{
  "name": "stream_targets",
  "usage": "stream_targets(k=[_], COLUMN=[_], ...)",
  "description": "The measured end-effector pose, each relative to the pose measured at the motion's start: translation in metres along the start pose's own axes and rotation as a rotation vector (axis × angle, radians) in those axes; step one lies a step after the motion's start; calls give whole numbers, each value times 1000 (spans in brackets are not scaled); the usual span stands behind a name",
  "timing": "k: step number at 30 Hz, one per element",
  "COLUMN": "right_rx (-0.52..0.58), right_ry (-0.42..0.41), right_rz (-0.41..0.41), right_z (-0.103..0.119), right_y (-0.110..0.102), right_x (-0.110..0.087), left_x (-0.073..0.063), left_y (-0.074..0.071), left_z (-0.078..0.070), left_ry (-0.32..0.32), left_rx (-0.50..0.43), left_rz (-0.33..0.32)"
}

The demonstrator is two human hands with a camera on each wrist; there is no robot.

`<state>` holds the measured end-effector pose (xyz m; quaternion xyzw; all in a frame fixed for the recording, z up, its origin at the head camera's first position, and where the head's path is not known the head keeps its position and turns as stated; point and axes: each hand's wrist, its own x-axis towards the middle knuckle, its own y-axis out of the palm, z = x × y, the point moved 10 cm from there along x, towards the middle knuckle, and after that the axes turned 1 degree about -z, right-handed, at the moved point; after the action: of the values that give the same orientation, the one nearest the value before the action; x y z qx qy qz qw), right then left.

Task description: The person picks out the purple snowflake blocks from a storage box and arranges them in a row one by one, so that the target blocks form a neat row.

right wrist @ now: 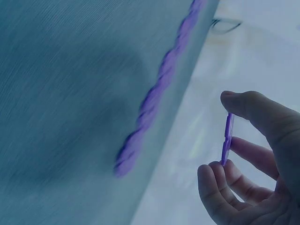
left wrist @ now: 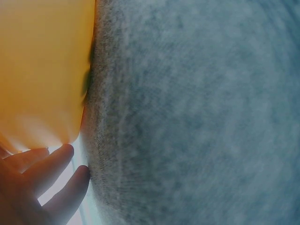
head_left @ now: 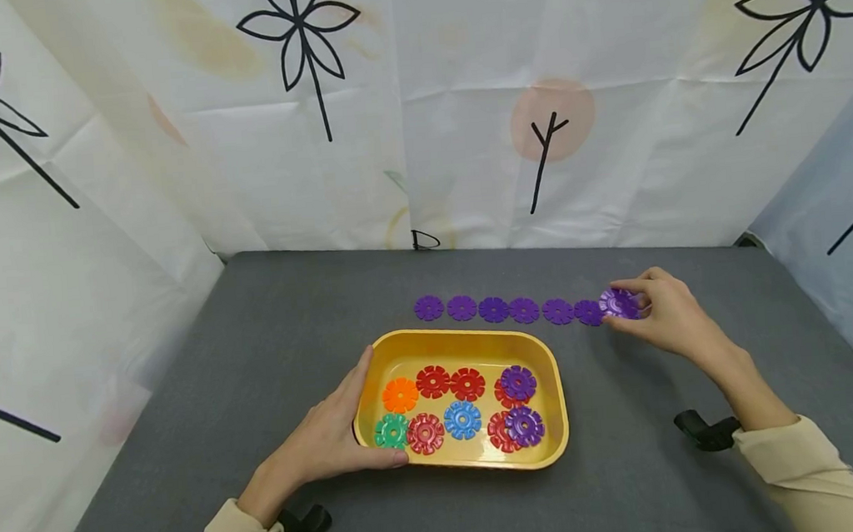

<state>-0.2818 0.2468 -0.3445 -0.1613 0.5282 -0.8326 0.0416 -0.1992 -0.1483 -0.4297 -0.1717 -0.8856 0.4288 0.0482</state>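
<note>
My right hand (head_left: 663, 314) pinches a purple flower-shaped plastic disc (head_left: 617, 303) by its edges, above the right end of a row of purple discs (head_left: 524, 310). In the right wrist view the held disc (right wrist: 227, 138) is seen edge-on between thumb and fingers, apart from the row. My left hand (head_left: 327, 437) grips the left end of a yellow tray (head_left: 470, 335), thumb along the front side and fingers by the back-left corner. Inside lie an orange disc (head_left: 401, 395), a green disc (head_left: 391, 431), a blue disc (head_left: 462, 419), several red discs (head_left: 425, 434) and two purple discs (head_left: 524, 426) overlapping red ones.
A grey tabletop (head_left: 309, 300) carries the tray, with the purple row behind it. White patterned cloth (head_left: 463, 154) stands around the back and sides. Black wrist straps with mounts (head_left: 706, 430) sit on both forearms, close to the table.
</note>
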Motion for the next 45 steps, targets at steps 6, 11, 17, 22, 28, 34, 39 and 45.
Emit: stream_targets(k=[6, 11, 17, 22, 28, 34, 39, 45], right_rx=[-24, -46, -65, -42, -35, -42, -44, -40], right_ry=[88, 149, 178, 246, 313, 271, 256, 225], right_rz=[32, 99, 120, 156, 213, 174, 144, 101], right_z=[-50, -82, -100, -111, -118, -114, -112, -103], right_y=[4, 11, 14, 19, 27, 28, 28, 22], right_x=[-2, -2, -2, -4, -8, -5, -4, -3], left_x=[0, 0, -1, -1, -1, -1, -1, -2], left_y=[0, 0, 0, 0, 1, 1, 1, 0], left_z=[0, -1, 0, 0, 1, 1, 0, -1], left_ry=[-5, -9, -13, -9, -13, -7, -11, -12], left_rx=[-7, -13, -26, -22, -17, -12, -18, -25], left_rz=[5, 5, 5, 1, 3, 1, 3, 4])
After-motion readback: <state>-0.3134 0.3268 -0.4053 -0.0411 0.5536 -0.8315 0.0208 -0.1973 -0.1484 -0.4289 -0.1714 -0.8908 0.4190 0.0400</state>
